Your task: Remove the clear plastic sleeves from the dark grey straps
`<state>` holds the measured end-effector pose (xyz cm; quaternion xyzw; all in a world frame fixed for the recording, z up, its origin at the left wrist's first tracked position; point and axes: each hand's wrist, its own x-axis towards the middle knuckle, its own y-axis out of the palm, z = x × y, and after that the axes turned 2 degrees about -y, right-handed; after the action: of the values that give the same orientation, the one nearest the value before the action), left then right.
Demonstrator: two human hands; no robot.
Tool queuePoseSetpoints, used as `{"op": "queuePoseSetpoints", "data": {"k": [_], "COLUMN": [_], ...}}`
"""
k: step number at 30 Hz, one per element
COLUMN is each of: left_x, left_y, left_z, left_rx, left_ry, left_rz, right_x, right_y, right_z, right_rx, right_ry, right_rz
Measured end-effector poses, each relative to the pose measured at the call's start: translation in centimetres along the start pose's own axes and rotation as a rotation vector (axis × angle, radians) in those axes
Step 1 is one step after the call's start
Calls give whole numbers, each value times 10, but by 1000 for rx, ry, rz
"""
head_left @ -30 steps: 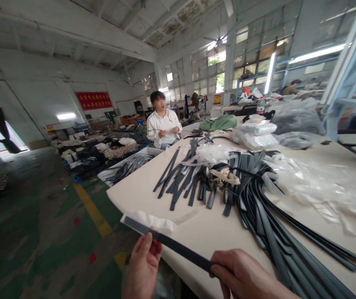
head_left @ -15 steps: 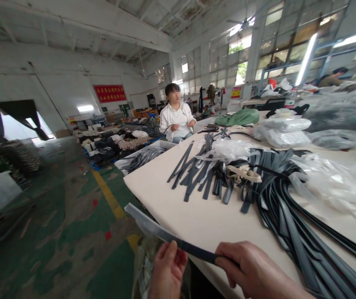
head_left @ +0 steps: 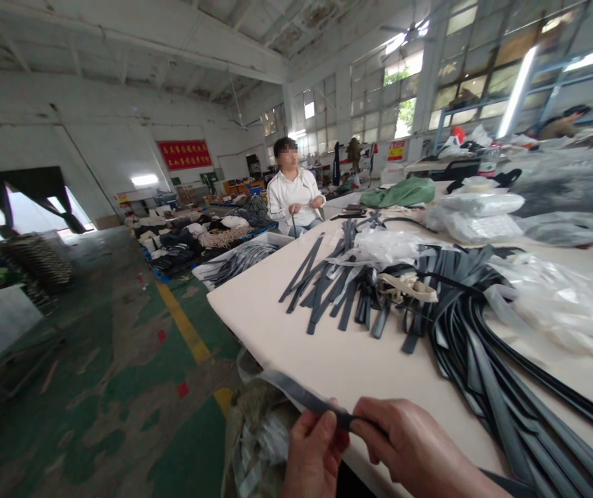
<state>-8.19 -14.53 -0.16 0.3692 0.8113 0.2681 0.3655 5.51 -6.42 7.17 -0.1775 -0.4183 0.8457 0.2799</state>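
Observation:
A flat black strap (head_left: 311,398) crosses in front of me over the near edge of the table, its far end pale and translucent, blurred like clear film. My left hand (head_left: 313,449) pinches the strap between thumb and fingers. Right beside it, my right hand (head_left: 405,437) is closed around the same strap, and more of it seems to emerge below that wrist. To the right, a pile of similar black straps (head_left: 475,346) lies fanned on the table, their cut ends pointing left. A cream-coloured tie (head_left: 408,287) lies across the bundle.
The pale tabletop (head_left: 255,315) has its left edge under the strap. Crumpled clear plastic (head_left: 560,304) and a green bag (head_left: 400,193) lie on it. A white bin (head_left: 206,275) of straps stands beyond. Across the table sits a person (head_left: 295,194). Below the edge is an olive sack (head_left: 247,439).
My left hand has slid right along the strap, close to my right hand. The strap's translucent end has moved right and down with less of it extending leftward.

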Motion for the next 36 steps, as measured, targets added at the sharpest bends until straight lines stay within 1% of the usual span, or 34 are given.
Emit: {"op": "queuePoseSetpoints", "data": {"k": [2, 4, 6, 8, 11, 13, 15, 17, 20, 22, 24, 26, 28, 29, 33, 36], "left_x": [1, 3, 3, 1, -3, -4, -1, 5, 12, 13, 11, 9, 7, 6, 3, 0], "left_y": [1, 0, -2, -4, -3, -2, -3, -5, -10, -12, -13, -12, -12, -12, -14, -14], "left_z": [-4, -14, -20, -15, 5, 11, 4, -11, -29, -31, -26, -22, -21, -22, -26, -18], "left_rx": [11, 4, 4, 12, 23, 28, 14, -12, -41, -48, -55, -67, -66, -59, -20, 40], "left_ry": [32, 93, 120, 93, 7, -30, -26, 10, 15, -16, -55, -81, -89, -87, -100, -149], "left_rz": [19, -2, -24, -34, -13, 4, -17, -62, -106, -111, -109, -111, -104, -98, -100, -66], "right_x": [-2, -8, -13, -15, -9, -6, -8, -16, -32, -39, -41, -41, -41, -42, -41, -31], "right_y": [-2, -8, -12, -13, -6, -4, -6, -13, -26, -32, -34, -37, -39, -40, -39, -27], "right_z": [-2, -10, -18, -19, -8, -2, -2, -9, -19, -20, -15, -7, -1, 1, 0, -4], "right_rx": [10, 47, 92, 87, 21, 12, 49, 110, 156, 163, 187, 219, 218, 199, 104, 56], "right_ry": [-3, 39, 91, 97, 31, 5, 5, -9, -113, -213, -303, -388, -449, -476, -580, -656], "right_rz": [0, 41, 84, 89, 48, 25, -3, -34, -101, -125, -94, -22, 33, 31, -95, -167]}}
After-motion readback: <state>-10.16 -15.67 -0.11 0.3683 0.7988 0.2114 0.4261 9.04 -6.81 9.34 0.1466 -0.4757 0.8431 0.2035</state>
